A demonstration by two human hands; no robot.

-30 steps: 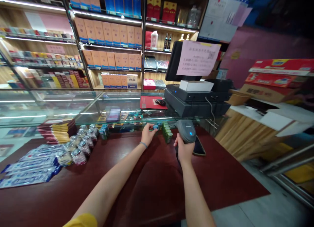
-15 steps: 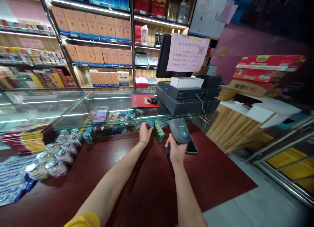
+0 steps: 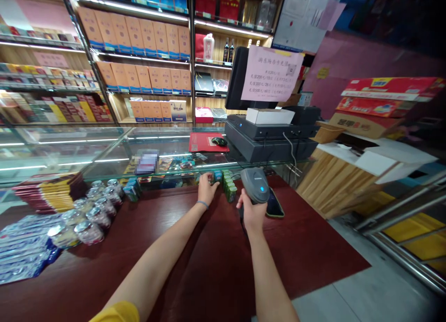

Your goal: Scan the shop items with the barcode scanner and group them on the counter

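Observation:
My right hand [image 3: 253, 210] grips a dark grey barcode scanner [image 3: 256, 185] with a lit blue light, held above the counter. Farther left, my left hand [image 3: 208, 190] reaches to the counter's far side, fingers curled and thumb out at a small blue container [image 3: 217, 175]; the fingers partly hide the contact. Just right of that hand stands a row of small green containers [image 3: 229, 186]. Under and beside the scanner lies a phone [image 3: 275, 203], partly covered by it.
Jars with silver lids [image 3: 88, 231], blue-green containers [image 3: 132, 189], maroon-and-yellow packets [image 3: 52, 192] and blue-white sachets [image 3: 28, 247] occupy the left. Beyond is a glass display case [image 3: 167, 147] with a mouse [image 3: 219, 141] on a red mat. A monitor [image 3: 239, 78] stands behind the scanner.
The view has shifted slightly, so the counter goods appear farther right. My left hand sits slightly farther left relative to the green row. The scanner stays in my right hand.

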